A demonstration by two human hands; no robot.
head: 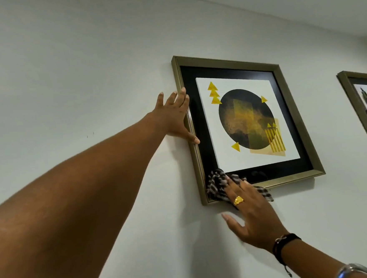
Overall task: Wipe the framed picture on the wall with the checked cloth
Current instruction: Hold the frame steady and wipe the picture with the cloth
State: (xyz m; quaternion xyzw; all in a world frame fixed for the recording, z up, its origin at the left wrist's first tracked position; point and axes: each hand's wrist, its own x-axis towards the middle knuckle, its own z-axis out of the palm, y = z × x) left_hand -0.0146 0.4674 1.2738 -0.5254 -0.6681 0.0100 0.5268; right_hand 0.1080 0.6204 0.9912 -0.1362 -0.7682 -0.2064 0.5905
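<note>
Spread flat, the left hand (pixel 175 117) grips nothing; its fingers lie open against the left side of the picture (pixel 245 121), the thumb reaching onto the frame's inner edge and the other fingertips pointing up along the frame and the wall (pixel 86 69) just beside it. That bare arm stretches in from the lower left of the picture. The picture hangs on the wall, tilted in this view, with a dull gold frame, a black mount and a print of a dark circle with yellow triangles. At the picture's lower left corner the right hand (pixel 252 214) presses the cloth (pixel 217 184) against the bottom rail, fingers extended over the fabric and not curled round it, thumb splayed on the wall below the picture. A gold ring (pixel 238 200) sits on one finger, and a dark band (pixel 283 243) circles the wrist. Well to the right of the picture, a second frame (pixel 363 111) shows partly at the edge.
</note>
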